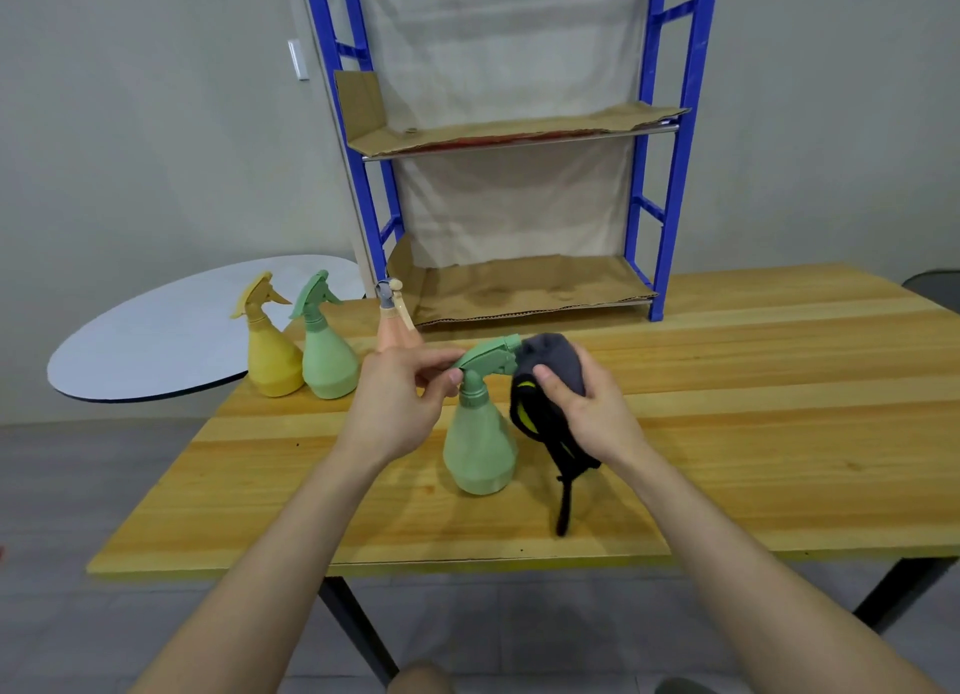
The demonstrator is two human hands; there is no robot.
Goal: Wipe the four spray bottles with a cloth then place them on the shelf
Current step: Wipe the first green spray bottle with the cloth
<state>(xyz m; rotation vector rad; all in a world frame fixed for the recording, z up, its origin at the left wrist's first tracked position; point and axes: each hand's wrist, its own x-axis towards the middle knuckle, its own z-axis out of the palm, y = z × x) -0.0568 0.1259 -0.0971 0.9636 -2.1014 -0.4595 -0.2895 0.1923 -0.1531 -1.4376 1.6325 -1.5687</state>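
A green spray bottle (480,446) stands near the middle of the wooden table (727,433). My left hand (395,407) pinches its trigger head. My right hand (587,407) grips a dark grey cloth (550,366) with black and yellow trim, pressed against the bottle's nozzle. A yellow bottle (270,350) and a second green bottle (327,353) stand side by side at the table's far left corner. A pink bottle (397,324) stands behind my left hand, partly hidden. The blue shelf (670,174) rises at the back of the table.
Both shelf levels are lined with brown cardboard (535,285) and hold no bottles. A round grey tabletop (171,330) lies to the left behind the wooden table. A black strap (563,506) of the cloth hangs down onto the table.
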